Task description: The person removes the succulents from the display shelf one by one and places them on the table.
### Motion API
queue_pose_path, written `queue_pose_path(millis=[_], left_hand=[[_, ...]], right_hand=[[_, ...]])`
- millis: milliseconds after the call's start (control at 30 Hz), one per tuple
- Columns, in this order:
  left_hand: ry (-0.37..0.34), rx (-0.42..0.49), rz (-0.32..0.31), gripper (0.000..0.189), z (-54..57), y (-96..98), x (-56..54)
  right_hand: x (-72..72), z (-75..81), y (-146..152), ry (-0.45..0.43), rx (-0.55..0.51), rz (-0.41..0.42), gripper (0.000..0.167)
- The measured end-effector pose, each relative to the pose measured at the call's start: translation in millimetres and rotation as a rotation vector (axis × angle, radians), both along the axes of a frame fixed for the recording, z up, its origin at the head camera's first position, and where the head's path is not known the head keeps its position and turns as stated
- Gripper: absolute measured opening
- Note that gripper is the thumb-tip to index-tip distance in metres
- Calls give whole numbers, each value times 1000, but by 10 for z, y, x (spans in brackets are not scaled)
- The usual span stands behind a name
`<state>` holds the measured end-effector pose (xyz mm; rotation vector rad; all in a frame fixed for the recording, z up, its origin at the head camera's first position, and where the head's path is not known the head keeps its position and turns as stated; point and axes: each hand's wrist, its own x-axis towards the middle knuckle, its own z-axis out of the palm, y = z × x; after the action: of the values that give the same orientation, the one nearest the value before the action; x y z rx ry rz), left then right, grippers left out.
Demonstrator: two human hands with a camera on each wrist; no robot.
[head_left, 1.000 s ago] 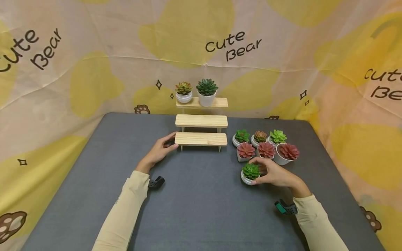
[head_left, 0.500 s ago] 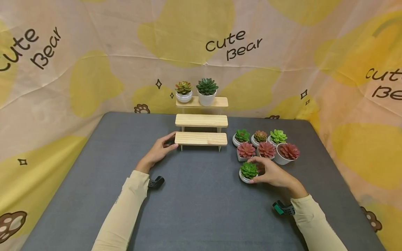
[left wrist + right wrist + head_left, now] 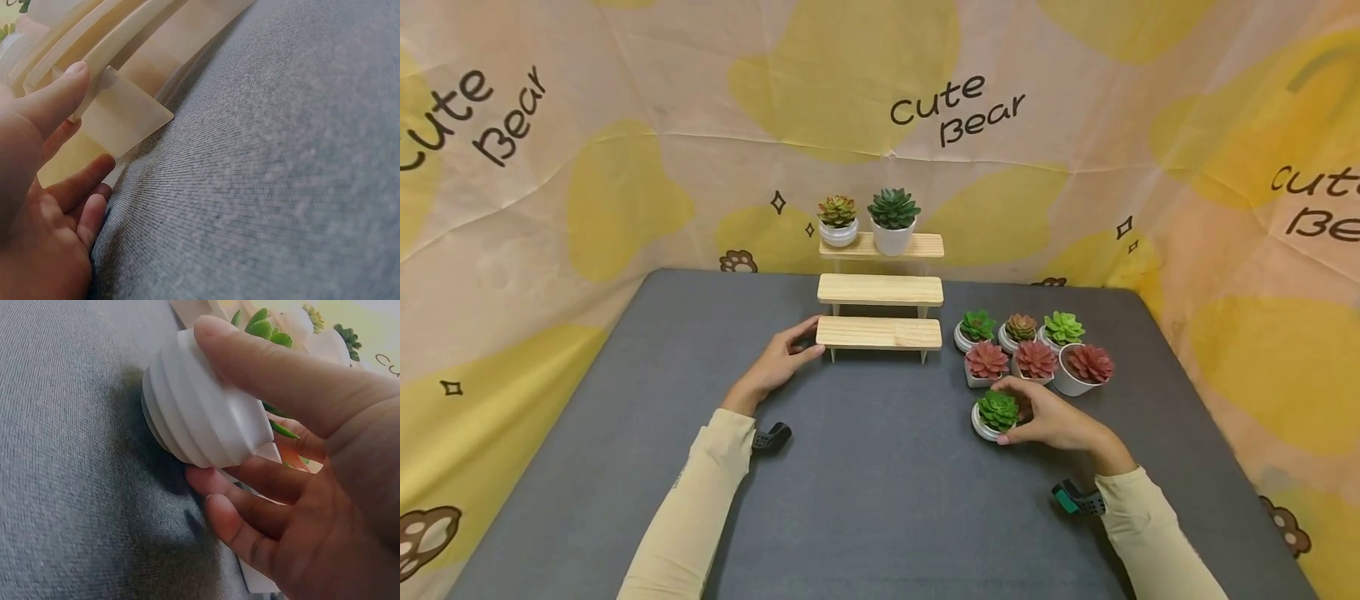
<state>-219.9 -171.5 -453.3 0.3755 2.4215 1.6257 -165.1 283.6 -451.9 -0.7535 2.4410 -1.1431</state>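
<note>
My right hand (image 3: pixel 1052 417) pinches the white ribbed pot of a green potted succulent (image 3: pixel 998 412) between thumb and fingers. In the right wrist view, the pot (image 3: pixel 203 400) is close over the grey cloth, its shadow beside it. My left hand (image 3: pixel 781 360) holds the left end of the lowest step of a three-step wooden display stand (image 3: pixel 878 332). The left wrist view shows the thumb (image 3: pixel 62 94) on the front edge of the step, with the other fingers around its end near the pale leg (image 3: pixel 128 112). On the top step stand a yellow-red succulent (image 3: pixel 838 220) and a dark green one (image 3: pixel 892 220).
Several more potted succulents stand in two rows right of the stand, including a red one in a tilted white pot (image 3: pixel 1086 367) and a light green one (image 3: pixel 1063 327). Grey cloth covers the table (image 3: pixel 880 500). A printed yellow-and-pink curtain (image 3: pixel 700 108) hangs behind and at both sides.
My right hand has shifted very slightly to the left with the green succulent still in its grip. The left hand has stayed at the stand.
</note>
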Motion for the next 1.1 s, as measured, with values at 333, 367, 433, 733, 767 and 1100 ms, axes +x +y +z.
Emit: queue_pose_path(millis=[333, 367, 433, 733, 767, 1100], left_hand=[[22, 2, 8, 65, -290, -55, -167], [25, 5, 8, 66, -296, -58, -171], [33, 6, 8, 66, -293, -65, -171], [63, -9, 7, 65, -290, -77, -155], [66, -13, 8, 66, -300, -81, -154], [55, 10, 8, 66, -333, -73, -149]], right_hand=[[10, -31, 10, 10, -2, -10, 64], [12, -29, 9, 10, -3, -9, 64], [14, -19, 2, 12, -2, -8, 64], [29, 92, 13, -28, 10, 16, 67], [32, 99, 22, -41, 12, 18, 68], [76, 212, 122, -104, -28, 44, 72]])
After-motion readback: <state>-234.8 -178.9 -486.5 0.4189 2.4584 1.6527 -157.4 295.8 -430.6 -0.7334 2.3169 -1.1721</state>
